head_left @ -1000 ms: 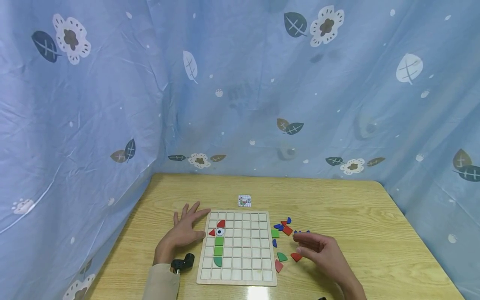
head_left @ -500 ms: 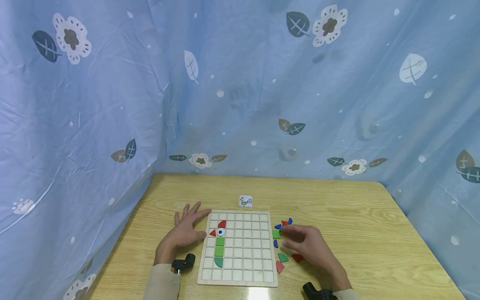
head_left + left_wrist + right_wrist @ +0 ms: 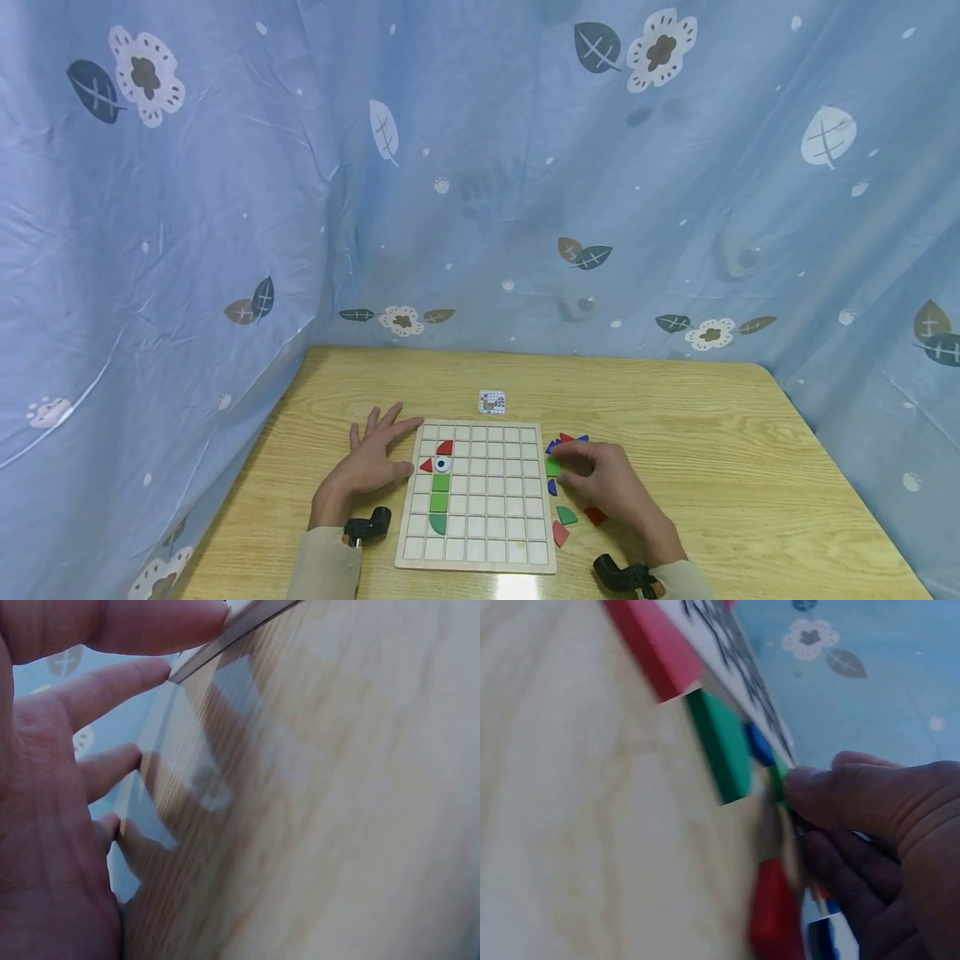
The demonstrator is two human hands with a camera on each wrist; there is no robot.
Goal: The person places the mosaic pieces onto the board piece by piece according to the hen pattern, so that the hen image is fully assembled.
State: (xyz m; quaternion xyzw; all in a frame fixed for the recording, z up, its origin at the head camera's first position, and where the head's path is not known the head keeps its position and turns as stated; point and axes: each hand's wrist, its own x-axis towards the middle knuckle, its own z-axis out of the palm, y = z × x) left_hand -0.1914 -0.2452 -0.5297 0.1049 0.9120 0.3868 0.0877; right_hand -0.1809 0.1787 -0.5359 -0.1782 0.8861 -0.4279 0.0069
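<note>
A pale wooden grid board (image 3: pixel 517 568) lies on the table. At its left edge rests my left hand (image 3: pixel 367 467), fingers spread, with thumb and index fingertip at the rim. My right hand (image 3: pixel 602 483) is curled at the board's right side. Its thumb and index finger pinch a light green square (image 3: pixel 552 467) along opposite edges; in the right wrist view the thumb tip (image 3: pixel 808 784) meets a green side. Set in the board's left columns are a red quarter circle (image 3: pixel 445 448), red triangle (image 3: pixel 427 465), eye disc (image 3: pixel 442 464), two green squares (image 3: pixel 439 492) and a dark green quarter circle (image 3: pixel 438 523).
Near the right hand lie a blue piece (image 3: pixel 552 487), dark green quarter circle (image 3: pixel 566 515), red quarter circle (image 3: pixel 596 516) and pinkish-red piece (image 3: pixel 560 533). Red and blue pieces (image 3: pixel 567 437) cluster behind its fingers. A small pattern card (image 3: pixel 492 402) lies beyond the board.
My right hand has moved left from over the loose pieces to the light green square, its thumb and fingers drawing closer together. The left hand stays at the board's edge.
</note>
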